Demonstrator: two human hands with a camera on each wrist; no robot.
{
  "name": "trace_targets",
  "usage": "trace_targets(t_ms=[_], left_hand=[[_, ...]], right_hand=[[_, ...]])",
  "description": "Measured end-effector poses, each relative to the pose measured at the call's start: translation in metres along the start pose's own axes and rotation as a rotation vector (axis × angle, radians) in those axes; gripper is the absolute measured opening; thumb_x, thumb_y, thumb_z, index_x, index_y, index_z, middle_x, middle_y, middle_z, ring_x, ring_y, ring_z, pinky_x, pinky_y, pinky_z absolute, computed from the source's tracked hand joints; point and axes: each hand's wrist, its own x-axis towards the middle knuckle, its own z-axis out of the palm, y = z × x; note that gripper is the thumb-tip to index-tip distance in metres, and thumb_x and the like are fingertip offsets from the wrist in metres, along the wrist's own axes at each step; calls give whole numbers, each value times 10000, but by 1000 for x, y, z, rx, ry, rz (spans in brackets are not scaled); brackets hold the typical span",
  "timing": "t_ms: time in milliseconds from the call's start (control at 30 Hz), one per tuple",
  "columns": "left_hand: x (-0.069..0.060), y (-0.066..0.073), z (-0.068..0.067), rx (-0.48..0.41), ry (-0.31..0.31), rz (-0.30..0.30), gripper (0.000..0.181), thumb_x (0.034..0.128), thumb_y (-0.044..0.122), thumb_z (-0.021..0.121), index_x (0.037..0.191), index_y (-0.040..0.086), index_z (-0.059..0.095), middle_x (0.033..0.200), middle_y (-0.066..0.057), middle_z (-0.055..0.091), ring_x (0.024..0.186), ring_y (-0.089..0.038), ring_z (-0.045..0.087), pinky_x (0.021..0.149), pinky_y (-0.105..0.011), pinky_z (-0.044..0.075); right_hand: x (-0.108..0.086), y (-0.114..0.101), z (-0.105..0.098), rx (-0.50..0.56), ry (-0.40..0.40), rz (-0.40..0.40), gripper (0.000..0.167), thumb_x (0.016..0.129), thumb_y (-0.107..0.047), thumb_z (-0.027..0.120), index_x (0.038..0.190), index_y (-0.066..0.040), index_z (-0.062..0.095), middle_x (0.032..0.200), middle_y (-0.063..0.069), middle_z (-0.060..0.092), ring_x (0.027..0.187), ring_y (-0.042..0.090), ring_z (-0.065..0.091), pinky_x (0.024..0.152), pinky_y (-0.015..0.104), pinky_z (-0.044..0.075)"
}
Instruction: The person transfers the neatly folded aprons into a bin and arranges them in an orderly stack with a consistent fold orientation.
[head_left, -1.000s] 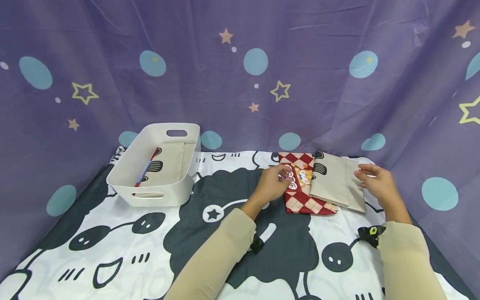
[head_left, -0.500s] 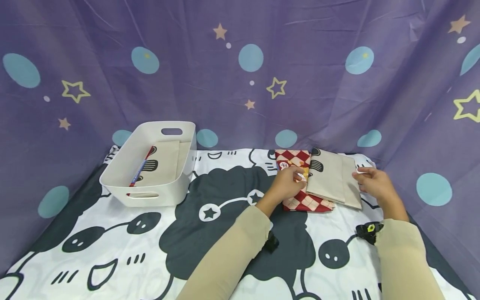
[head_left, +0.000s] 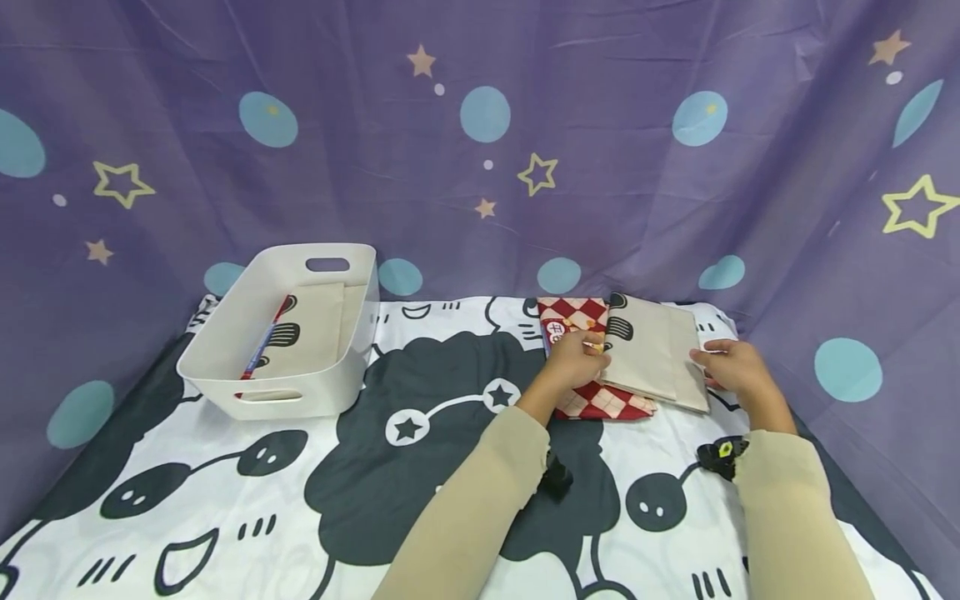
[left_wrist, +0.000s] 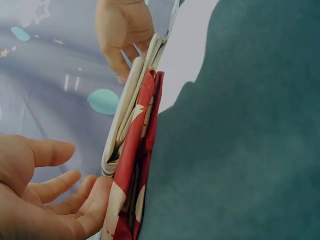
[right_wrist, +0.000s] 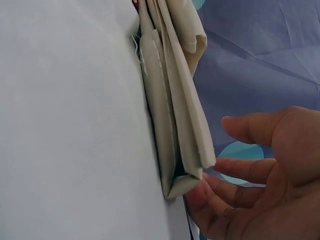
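Note:
A folded beige cloth [head_left: 651,346] with dark prints lies partly over a folded red checked cloth [head_left: 600,402]. My left hand [head_left: 573,362] is over the red cloth at the beige one's left edge; in the left wrist view its relaxed fingers [left_wrist: 95,200] meet the folded edges, thumb apart. At the beige cloth's right edge is my right hand [head_left: 738,371]. The right wrist view shows its fingertips against the lower corner of the beige folds [right_wrist: 172,115], the thumb held away. Neither hand is closed round a cloth.
At the left stands a white basket [head_left: 352,387] holding another folded beige cloth [head_left: 311,333] and a thin red and blue item [head_left: 264,342]. A purple curtain [head_left: 465,242] hangs behind the patterned bed cover [head_left: 390,517].
My left hand has moved right across the red cloth to the beige cloth's left edge. My right hand has come closer to its right edge. The head view has shifted slightly.

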Motion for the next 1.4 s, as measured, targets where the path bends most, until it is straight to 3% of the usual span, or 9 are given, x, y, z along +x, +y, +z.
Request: trace_targets(t_ms=[333, 567, 700, 800, 867, 1033, 1133, 1267, 1400], left_hand=[[3, -2, 16, -56, 55, -78, 357, 895, 100, 732, 1238, 8, 690, 959, -72, 704, 816, -143, 619, 742, -257, 523], [2, 0, 21, -228, 29, -168, 285, 934, 4, 692, 1219, 8, 677, 813, -25, 599, 619, -163, 646, 622, -247, 584], [2, 0, 19, -224, 25, -165, 318, 923, -27, 686, 1239, -6, 657, 820, -41, 613, 641, -199, 682, 628, -255, 588], [3, -1, 17, -192, 22, -171, 390, 892, -45, 695, 1277, -19, 641, 893, -77, 649, 708, -206, 697, 650, -257, 582], [4, -2, 15, -216, 6, -187, 437, 875, -78, 681, 1307, -44, 622, 972, -106, 649, 766, -212, 693, 687, -279, 597], [4, -2, 10, -327, -42, -233, 459, 858, -111, 659, 1313, -83, 602, 1083, -114, 606, 831, -223, 674, 760, -340, 615], [2, -1, 8, -341, -44, -248, 392, 904, -30, 693, 1287, -71, 622, 1054, -100, 624, 808, -207, 675, 761, -336, 612], [0, -1, 8, -321, -25, -259, 285, 963, 59, 699, 1207, -81, 655, 979, -96, 626, 782, -180, 659, 737, -316, 610], [0, 0, 8, -289, -30, -261, 251, 955, 41, 698, 1168, -87, 659, 958, -90, 599, 779, -179, 656, 717, -297, 606]], right_hand=[[0, -1, 2, 43, 12, 34, 633, 1026, -293, 590, 1432, 158, 411, 1039, 127, 575, 758, 93, 596, 665, 233, 559], [-2, -1, 3, 78, 11, 27, 609, 1012, -251, 617, 1426, 151, 423, 988, 62, 549, 711, 41, 574, 648, 211, 557], [0, -1, 4, 99, -4, 39, 631, 1001, -242, 646, 1439, 147, 411, 969, 28, 542, 696, 14, 563, 648, 201, 555], [1, 1, 3, 135, -25, 45, 658, 999, -242, 654, 1451, 155, 389, 928, -9, 552, 688, 9, 560, 650, 201, 551], [2, 2, 3, 196, -56, 41, 638, 1003, -226, 650, 1437, 165, 394, 873, -51, 574, 685, 8, 561, 651, 200, 547], [1, 3, 1, 372, -119, 36, 374, 1009, -124, 633, 1281, 98, 505, 775, -102, 617, 690, 29, 574, 645, 201, 536], [0, 2, 0, 403, -122, 44, 307, 999, -81, 636, 1239, 72, 521, 774, -98, 623, 690, 40, 580, 647, 205, 541], [-1, 1, 1, 422, -132, 49, 382, 992, -59, 636, 1305, 95, 480, 780, -97, 626, 697, 41, 587, 658, 205, 546], [-2, 1, 1, 465, -147, 45, 346, 988, -32, 629, 1288, 61, 484, 790, -94, 633, 706, 46, 590, 661, 210, 542]])
